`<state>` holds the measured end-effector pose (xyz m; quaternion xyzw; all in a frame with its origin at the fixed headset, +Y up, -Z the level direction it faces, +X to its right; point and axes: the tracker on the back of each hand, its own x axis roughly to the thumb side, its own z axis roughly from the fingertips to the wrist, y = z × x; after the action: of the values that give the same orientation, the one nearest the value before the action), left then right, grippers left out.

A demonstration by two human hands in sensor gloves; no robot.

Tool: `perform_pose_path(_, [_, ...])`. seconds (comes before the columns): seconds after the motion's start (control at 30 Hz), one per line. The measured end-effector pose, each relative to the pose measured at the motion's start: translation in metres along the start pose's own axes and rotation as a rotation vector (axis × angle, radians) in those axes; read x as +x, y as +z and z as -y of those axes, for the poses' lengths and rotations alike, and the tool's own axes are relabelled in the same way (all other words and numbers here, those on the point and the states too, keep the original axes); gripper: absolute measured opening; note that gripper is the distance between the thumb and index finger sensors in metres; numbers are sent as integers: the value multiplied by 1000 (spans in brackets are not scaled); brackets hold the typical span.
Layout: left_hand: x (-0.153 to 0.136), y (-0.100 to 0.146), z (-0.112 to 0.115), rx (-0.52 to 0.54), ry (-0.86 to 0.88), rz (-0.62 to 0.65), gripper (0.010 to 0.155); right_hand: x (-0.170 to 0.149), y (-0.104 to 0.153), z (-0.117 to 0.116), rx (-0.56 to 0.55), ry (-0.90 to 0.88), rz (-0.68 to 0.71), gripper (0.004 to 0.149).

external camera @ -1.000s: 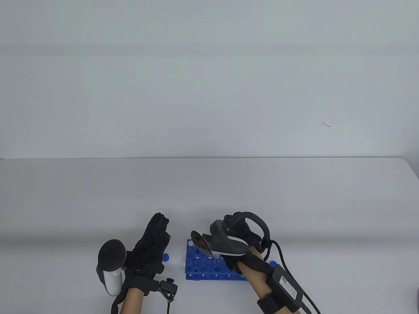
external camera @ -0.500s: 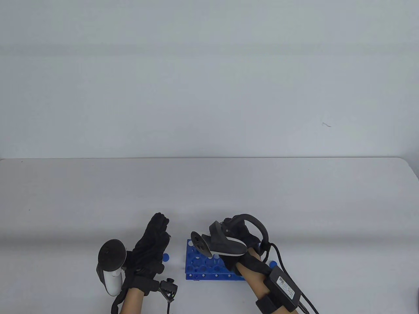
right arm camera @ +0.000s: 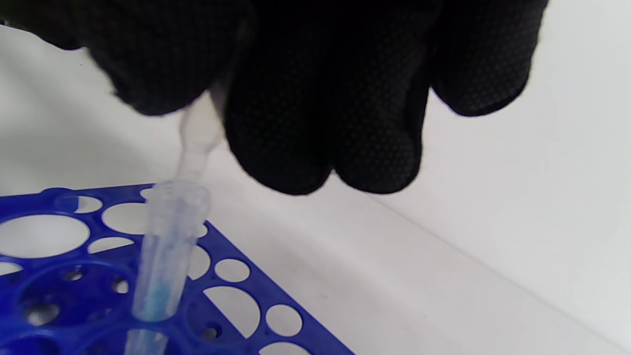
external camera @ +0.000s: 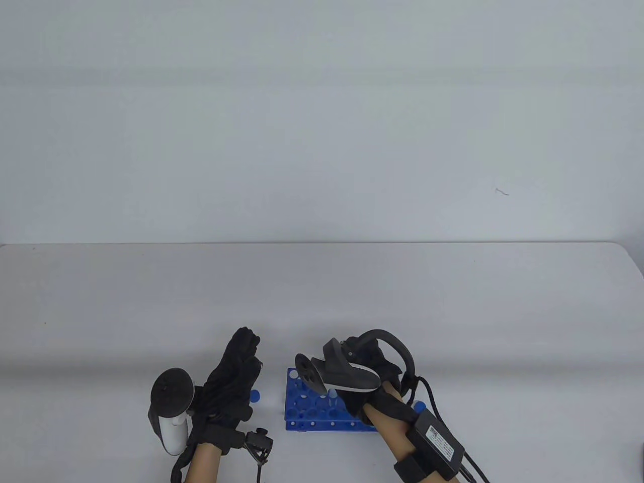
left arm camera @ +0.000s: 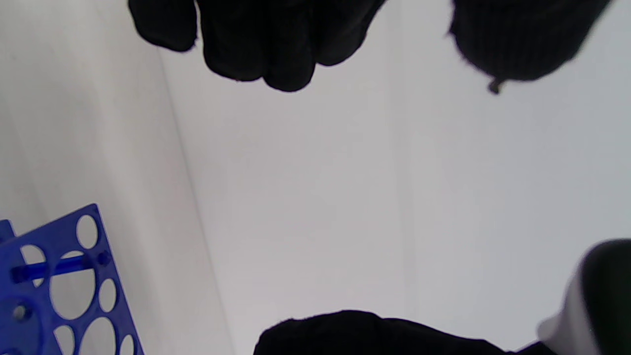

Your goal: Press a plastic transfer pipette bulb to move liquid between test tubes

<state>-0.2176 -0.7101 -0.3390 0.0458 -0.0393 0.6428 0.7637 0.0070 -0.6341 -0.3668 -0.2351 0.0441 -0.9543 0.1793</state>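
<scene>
translucent, soft pipette (right arm camera: 197,135), light and squashy, is pinched at its bulb by the right hand (right arm camera: 315,93), stem down inside the test tube (right arm camera: 165,251).

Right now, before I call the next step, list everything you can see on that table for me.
Tube rack: one, blue, near table edge between the hands.
Test tube: one, clear with blue liquid low down, standing in the rack.
Pipette: one, translucent, stem inside the tube mouth.
Caps: two, blue, one left of the rack by the left hand, one right of the rack.
Table: one, white.
Left hand: black glove, resting on the table, holding nothing.
Right hand: black glove, above the rack, gripping the pipette.
Trackers: two, one per hand.
</scene>
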Motion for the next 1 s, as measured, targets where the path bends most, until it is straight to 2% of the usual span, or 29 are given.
perform_pose_path(0.6, [0, 0, 0, 1, -1, 1, 92, -1, 1, -1, 8, -5, 2, 49])
perform_pose_path(1.0, [0, 0, 0, -1, -2, 2, 92, -3, 2, 3, -24, -26, -4, 48])
